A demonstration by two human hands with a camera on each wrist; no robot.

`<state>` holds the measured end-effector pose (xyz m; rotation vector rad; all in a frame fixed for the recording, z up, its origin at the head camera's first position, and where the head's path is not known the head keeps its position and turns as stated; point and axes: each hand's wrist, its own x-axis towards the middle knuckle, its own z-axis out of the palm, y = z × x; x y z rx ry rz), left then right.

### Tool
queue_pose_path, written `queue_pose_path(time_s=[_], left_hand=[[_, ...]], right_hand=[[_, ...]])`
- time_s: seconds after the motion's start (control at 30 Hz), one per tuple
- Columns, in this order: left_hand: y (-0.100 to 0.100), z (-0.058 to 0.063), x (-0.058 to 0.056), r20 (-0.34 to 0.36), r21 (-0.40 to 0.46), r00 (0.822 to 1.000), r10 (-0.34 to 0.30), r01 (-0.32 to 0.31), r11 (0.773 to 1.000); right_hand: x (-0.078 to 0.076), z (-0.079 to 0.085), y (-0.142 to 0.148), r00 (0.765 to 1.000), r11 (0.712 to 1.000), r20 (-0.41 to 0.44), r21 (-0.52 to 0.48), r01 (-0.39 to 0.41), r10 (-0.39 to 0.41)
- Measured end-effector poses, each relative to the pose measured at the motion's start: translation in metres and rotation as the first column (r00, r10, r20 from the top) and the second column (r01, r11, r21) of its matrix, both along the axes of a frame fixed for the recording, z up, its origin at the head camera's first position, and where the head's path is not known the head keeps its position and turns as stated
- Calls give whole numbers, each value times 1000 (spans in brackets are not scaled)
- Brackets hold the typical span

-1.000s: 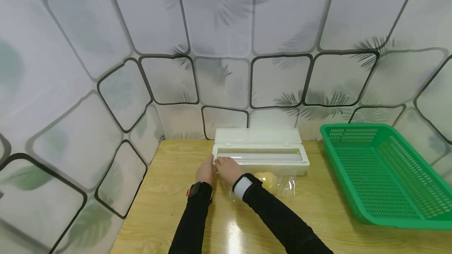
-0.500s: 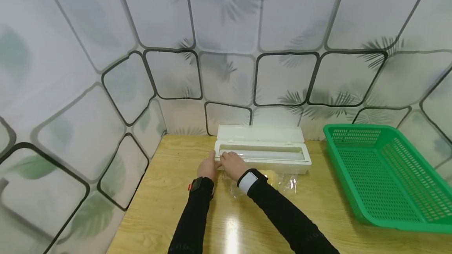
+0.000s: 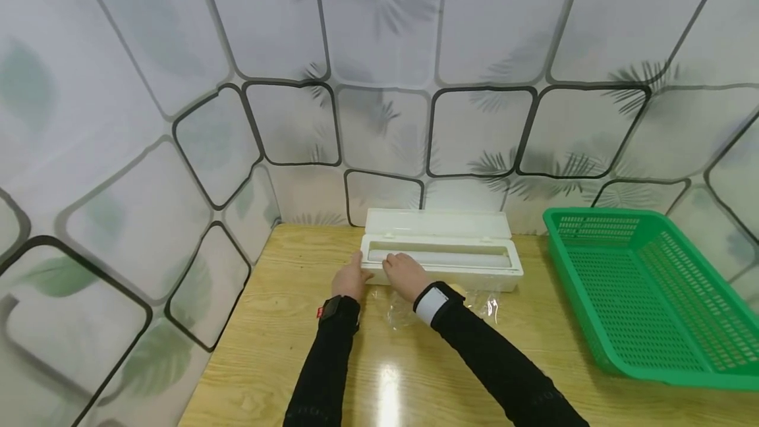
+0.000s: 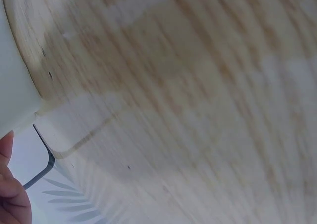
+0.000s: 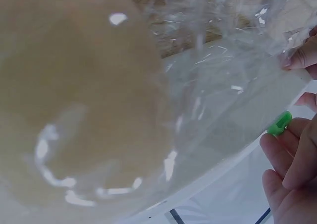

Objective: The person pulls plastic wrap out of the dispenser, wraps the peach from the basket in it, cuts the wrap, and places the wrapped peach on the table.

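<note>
A white cling film dispenser [image 3: 480,280] stands by the wall with its lid [image 3: 439,222] raised and a film roll [image 3: 456,259] inside. My left hand [image 3: 350,281] grips its left end, thumb on the front. My right hand [image 3: 408,276] is at the front edge, left of the middle; in the right wrist view its fingers pinch a small green slide cutter [image 5: 281,123]. Clear film [image 3: 400,313] hangs from the front onto the table. Through it, the right wrist view shows a large, round, yellowish thing [image 5: 84,85], mostly hidden by my right wrist in the head view.
A green perforated plastic basket [image 3: 605,321] stands on the wooden table [image 3: 267,335] at the right. Patterned sheeting [image 3: 379,130] rises close behind the dispenser and along the left side.
My right hand has slid right along the dispenser's front edge, away from my left hand, which stays at the left end. The head view has shifted slightly.
</note>
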<state>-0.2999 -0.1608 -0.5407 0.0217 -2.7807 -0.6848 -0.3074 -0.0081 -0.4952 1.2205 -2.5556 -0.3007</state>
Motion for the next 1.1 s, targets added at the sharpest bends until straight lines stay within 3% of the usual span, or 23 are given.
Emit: queue_pose_path(time_s=[0.37,0.67,1.1], left_hand=[[0,-2,0,24,27,1000,-6,5,1000],[-1,4,2,33,54,999,-4,2,999],[-2,6,1,72,51,997,-5,1,999]], right_hand=[[0,0,11,1000,999,12,-36,-25,26],[1,5,15,998,996,61,-89,-17,22],[0,11,25,998,997,34,-54,-49,51]])
